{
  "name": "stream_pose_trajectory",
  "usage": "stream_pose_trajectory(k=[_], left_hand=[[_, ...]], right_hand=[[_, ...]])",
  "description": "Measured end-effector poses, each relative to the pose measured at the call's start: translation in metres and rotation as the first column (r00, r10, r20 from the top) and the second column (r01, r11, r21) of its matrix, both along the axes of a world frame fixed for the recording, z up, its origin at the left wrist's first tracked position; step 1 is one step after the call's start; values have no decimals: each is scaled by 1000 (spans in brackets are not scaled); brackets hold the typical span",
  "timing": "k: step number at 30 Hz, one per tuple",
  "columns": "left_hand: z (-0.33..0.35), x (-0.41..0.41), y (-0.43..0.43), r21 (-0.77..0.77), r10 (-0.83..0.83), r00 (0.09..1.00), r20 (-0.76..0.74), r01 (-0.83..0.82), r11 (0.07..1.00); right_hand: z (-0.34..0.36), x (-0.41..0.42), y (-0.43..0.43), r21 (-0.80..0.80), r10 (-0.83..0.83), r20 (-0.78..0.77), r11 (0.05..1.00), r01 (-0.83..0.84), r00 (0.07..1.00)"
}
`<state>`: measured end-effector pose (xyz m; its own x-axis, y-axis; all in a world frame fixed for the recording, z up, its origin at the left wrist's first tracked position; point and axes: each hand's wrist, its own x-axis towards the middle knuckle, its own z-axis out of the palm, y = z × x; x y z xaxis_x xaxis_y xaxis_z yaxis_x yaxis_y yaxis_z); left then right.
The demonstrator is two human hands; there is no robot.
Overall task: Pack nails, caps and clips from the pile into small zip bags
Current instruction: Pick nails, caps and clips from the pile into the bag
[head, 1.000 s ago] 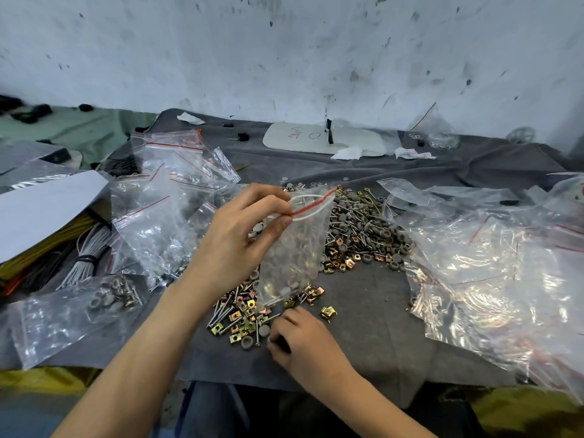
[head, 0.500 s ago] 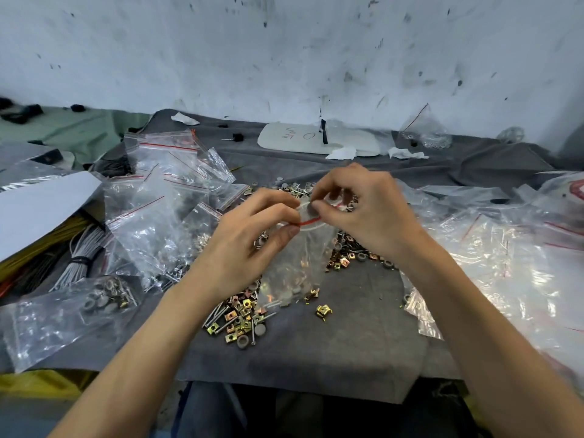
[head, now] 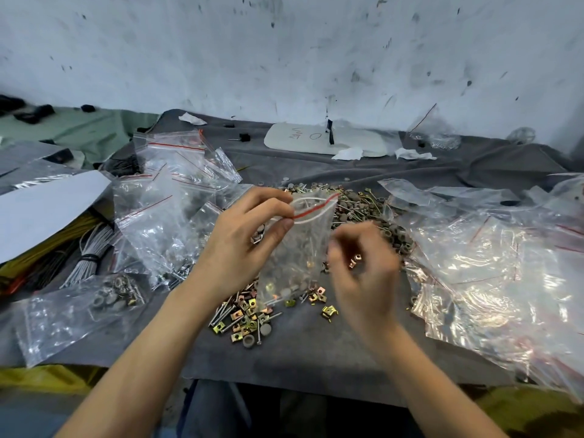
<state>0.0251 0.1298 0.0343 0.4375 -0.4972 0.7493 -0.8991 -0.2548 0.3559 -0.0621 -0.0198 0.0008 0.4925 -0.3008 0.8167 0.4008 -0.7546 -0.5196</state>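
1. Our left hand (head: pixel 240 248) pinches one small zip bag (head: pixel 297 251) by its red-striped mouth, which gapes open above the grey cloth (head: pixel 316 352).
2. Our right hand (head: pixel 363 279) is blurred just beside the bag, fingers curled. One clip (head: pixel 356 257) glints there, and we cannot tell whether it is gripped.
3. One pile of nails, caps and clips (head: pixel 366 213) spreads beneath, too many to count.
4. Two heaps of empty bags (head: pixel 164 216) flank it, and one filled bag (head: pixel 104 298) lies at left.
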Motion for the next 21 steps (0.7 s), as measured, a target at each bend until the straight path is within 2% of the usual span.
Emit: stream_pose_trajectory(k=[1,2,3,4,5,7,9,14,21], left_hand=[[0,0,0,-7,6,1000,-9,-7,1000],[0,0,-1,-9,12,1000,-15,-12,1000],[0,0,-2,-8,14,1000,-15,-14,1000],[0,-1,-3,-3,14,1000,-12,-14,1000],[0,-1,-3,4,13,1000,-6,-13,1000],[0,-2,-4,16,7,1000,3,-7,1000],[0,-2,-3,22,5,1000,4,-5,1000],[-1,-3,-3,20,-18,1000,-13,18,1000],[1,-5,-2,35,-26,999,-20,26,999]], right_hand=[[-16,-5,9,-38,114,-156,992,-121,981],[-34,-9,19,-72,200,-363,968,-241,910],[-54,-12,27,-93,231,-557,937,-337,797],[-72,-14,34,-112,221,-679,911,-397,700],[-87,-15,40,-148,190,-724,896,-418,663],[-100,-15,45,-186,165,-691,900,-394,704],[-99,-12,47,-143,188,-653,921,-363,734],[-94,-6,42,-104,203,-627,935,-339,752],[-94,-1,43,-170,73,-645,957,-236,760]])
